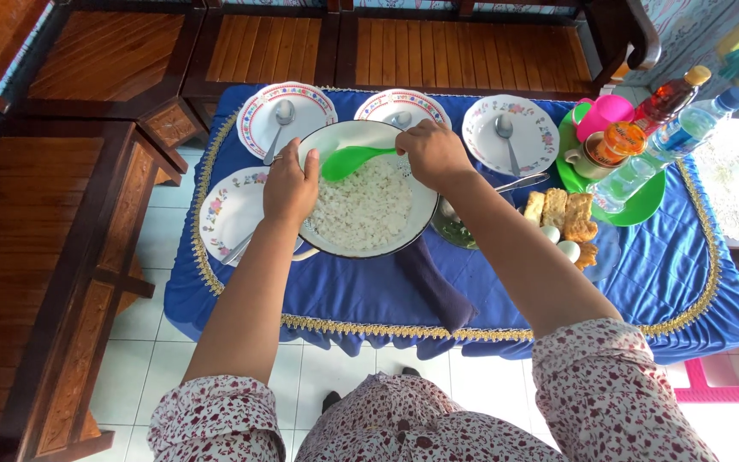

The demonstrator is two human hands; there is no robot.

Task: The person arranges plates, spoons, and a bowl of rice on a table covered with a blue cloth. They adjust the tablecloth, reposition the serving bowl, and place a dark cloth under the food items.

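Rice [361,205] fills a white enamel bowl [421,210] on the blue-clothed tabletop [660,265]; left hand [290,184] clasps its rim, right hand [434,152] grasps a green plastic scoop [348,160]. Loaded bowl likely heavy, slick; rim offers hold. 4 floral plates [511,133] wait.

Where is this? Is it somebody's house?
Probably a home's sitting or dining corner. A low table with a blue cloth is laid with flowered plates and a big bowl of rice, wooden benches stand around it, and the floor is white tile.
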